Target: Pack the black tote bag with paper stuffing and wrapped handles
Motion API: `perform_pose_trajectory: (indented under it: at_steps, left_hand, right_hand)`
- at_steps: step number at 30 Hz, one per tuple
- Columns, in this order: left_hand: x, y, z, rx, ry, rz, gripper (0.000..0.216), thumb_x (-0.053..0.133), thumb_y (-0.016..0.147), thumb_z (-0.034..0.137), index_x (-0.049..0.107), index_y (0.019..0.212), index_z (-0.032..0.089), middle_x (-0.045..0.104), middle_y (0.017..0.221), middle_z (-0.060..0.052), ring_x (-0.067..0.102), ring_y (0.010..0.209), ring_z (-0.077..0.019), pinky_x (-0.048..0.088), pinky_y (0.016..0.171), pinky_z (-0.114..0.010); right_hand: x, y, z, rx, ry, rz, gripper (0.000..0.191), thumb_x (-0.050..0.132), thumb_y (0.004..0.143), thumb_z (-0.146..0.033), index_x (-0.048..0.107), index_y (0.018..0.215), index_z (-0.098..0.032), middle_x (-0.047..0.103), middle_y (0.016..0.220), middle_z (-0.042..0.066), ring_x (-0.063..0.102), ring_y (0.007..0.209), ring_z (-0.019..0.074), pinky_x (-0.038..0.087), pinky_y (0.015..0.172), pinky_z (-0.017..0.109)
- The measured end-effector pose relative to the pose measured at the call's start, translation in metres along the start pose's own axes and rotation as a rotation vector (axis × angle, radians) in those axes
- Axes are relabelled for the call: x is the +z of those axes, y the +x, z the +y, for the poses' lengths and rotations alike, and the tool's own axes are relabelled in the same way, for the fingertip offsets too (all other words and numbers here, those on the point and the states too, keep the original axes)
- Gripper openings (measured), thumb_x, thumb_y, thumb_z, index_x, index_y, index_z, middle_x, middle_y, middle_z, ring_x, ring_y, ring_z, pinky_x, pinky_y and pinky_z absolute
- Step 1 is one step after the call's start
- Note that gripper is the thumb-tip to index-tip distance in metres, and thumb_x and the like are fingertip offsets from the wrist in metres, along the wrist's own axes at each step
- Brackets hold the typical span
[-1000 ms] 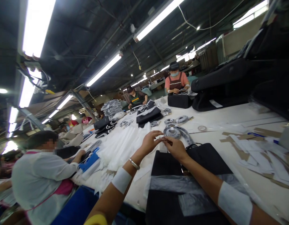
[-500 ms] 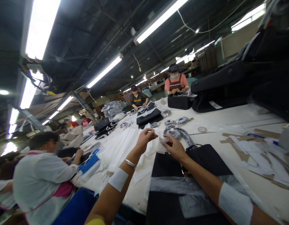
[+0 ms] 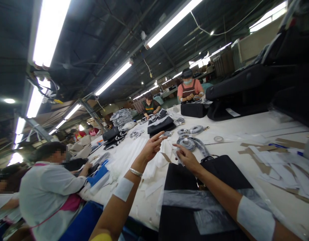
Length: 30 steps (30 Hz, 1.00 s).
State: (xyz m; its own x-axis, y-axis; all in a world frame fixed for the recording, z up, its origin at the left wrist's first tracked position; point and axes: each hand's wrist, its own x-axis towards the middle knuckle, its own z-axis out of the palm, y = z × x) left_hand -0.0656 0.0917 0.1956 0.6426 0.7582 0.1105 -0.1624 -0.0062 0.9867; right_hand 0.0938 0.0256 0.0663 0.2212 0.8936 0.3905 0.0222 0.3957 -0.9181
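My left hand (image 3: 151, 147) is raised over the table with its index finger stretched out and nothing visible in it. My right hand (image 3: 188, 159) has its index finger extended while the other fingers curl around a small clear plastic piece (image 3: 179, 156). A thin brown strip (image 3: 166, 157) shows between the two hands, apparently touching neither. Beneath my right forearm lies a black bag (image 3: 179, 214) with clear film across it and a metal clasp partly hidden by the arm. Coiled wrapped straps (image 3: 186, 143) lie just beyond my right hand.
White sheets (image 3: 131, 160) spread to the left. Paper and cardboard scraps (image 3: 282, 167) and a tape roll (image 3: 218, 139) lie right. Black bags (image 3: 161, 125) stand farther back. Co-workers sit at left (image 3: 49, 187) and across the table (image 3: 191, 88). Large black items (image 3: 244, 90) are piled at right.
My hands have moved slightly apart from a pinch near each other. The left fingers have stretched out. A brown strip now shows between the hands.
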Motion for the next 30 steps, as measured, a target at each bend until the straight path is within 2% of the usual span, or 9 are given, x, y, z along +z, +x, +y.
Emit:
perform_pose_trajectory:
  at_steps: [3, 5, 7, 11, 14, 17, 19, 24, 30]
  left_hand:
    - [0.004, 0.001, -0.002, 0.067, -0.099, 0.040, 0.040, 0.075, 0.078, 0.015, 0.068, 0.117, 0.019, 0.068, 0.096, -0.002, 0.041, 0.048, 0.0022, 0.038, 0.044, -0.010]
    - [0.009, 0.002, -0.002, 0.115, -0.213, 0.051, 0.037, 0.073, 0.078, 0.012, 0.068, 0.114, 0.019, 0.066, 0.090, 0.001, 0.059, 0.066, -0.0029, 0.052, 0.065, -0.014]
    - [0.014, 0.002, 0.000, 0.148, -0.323, 0.045, 0.035, 0.070, 0.078, 0.008, 0.067, 0.112, 0.019, 0.065, 0.089, 0.002, 0.065, 0.081, -0.0077, 0.055, 0.083, -0.022]
    - [0.026, 0.001, 0.001, 0.157, -0.472, 0.072, 0.030, 0.063, 0.081, 0.006, 0.065, 0.108, 0.019, 0.066, 0.086, 0.002, 0.066, 0.079, -0.0070, 0.054, 0.087, -0.024]
    - [0.033, 0.003, -0.002, 0.127, -0.448, 0.073, 0.025, 0.060, 0.082, 0.007, 0.065, 0.104, 0.016, 0.065, 0.082, 0.001, 0.066, 0.080, -0.0094, 0.054, 0.087, -0.026]
    - [0.040, 0.008, -0.009, 0.073, -0.360, 0.064, 0.022, 0.061, 0.080, 0.009, 0.065, 0.102, 0.014, 0.065, 0.081, 0.000, 0.067, 0.083, -0.0124, 0.054, 0.087, -0.028]
    - [0.046, 0.012, -0.015, 0.049, -0.334, 0.054, 0.022, 0.062, 0.080, 0.009, 0.066, 0.101, 0.013, 0.065, 0.082, -0.001, 0.067, 0.084, -0.0133, 0.053, 0.088, -0.028]
    - [0.056, 0.022, -0.026, 0.031, -0.309, -0.004, 0.026, 0.063, 0.079, 0.011, 0.066, 0.105, 0.013, 0.066, 0.086, -0.004, 0.067, 0.085, -0.0150, 0.053, 0.085, -0.028]
    - [0.045, 0.031, -0.029, 0.106, -0.421, 0.122, 0.026, 0.063, 0.078, 0.011, 0.066, 0.103, 0.014, 0.065, 0.082, -0.001, 0.066, 0.082, -0.0123, 0.052, 0.088, -0.028]
  right_hand:
    - [0.001, -0.002, -0.007, 0.001, 0.047, -0.053, 0.055, 0.050, 0.089, -0.047, 0.052, 0.135, -0.018, 0.055, 0.064, -0.004, 0.046, 0.053, 0.0129, 0.039, 0.052, 0.025]
    - [0.003, -0.004, -0.011, -0.018, 0.087, -0.081, 0.056, 0.052, 0.088, -0.048, 0.051, 0.136, -0.018, 0.054, 0.065, -0.004, 0.049, 0.056, 0.0131, 0.043, 0.056, 0.026]
    - [0.004, -0.005, -0.012, -0.053, 0.111, -0.093, 0.057, 0.052, 0.088, -0.048, 0.051, 0.136, -0.017, 0.055, 0.066, -0.004, 0.054, 0.062, 0.0141, 0.047, 0.064, 0.028]
    - [0.004, -0.003, -0.008, -0.075, 0.021, -0.082, 0.056, 0.050, 0.090, -0.049, 0.051, 0.137, -0.018, 0.059, 0.069, -0.002, 0.059, 0.067, 0.0171, 0.050, 0.071, 0.032]
    - [-0.002, 0.000, -0.006, -0.011, -0.117, 0.076, 0.056, 0.049, 0.088, -0.054, 0.058, 0.131, -0.018, 0.068, 0.097, 0.008, 0.064, 0.087, 0.0230, 0.052, 0.082, 0.038]
    - [-0.007, 0.003, -0.011, -0.029, -0.078, 0.217, 0.059, 0.045, 0.090, -0.058, 0.056, 0.133, -0.020, 0.053, 0.139, 0.012, 0.053, 0.124, 0.0280, 0.045, 0.102, 0.043]
    - [-0.008, 0.003, -0.015, -0.102, -0.026, 0.181, 0.058, 0.048, 0.090, -0.058, 0.052, 0.137, -0.024, 0.048, 0.146, 0.009, 0.043, 0.134, 0.0270, 0.036, 0.111, 0.045]
    - [-0.007, 0.000, -0.019, -0.074, 0.007, 0.161, 0.064, 0.067, 0.080, -0.054, 0.056, 0.133, -0.021, 0.067, 0.121, 0.011, 0.059, 0.118, 0.0305, 0.047, 0.101, 0.045]
    - [-0.012, 0.005, -0.009, -0.021, -0.002, 0.175, 0.043, 0.059, 0.085, -0.056, 0.074, 0.102, -0.020, 0.074, 0.095, 0.008, 0.068, 0.088, 0.0260, 0.053, 0.083, 0.038]
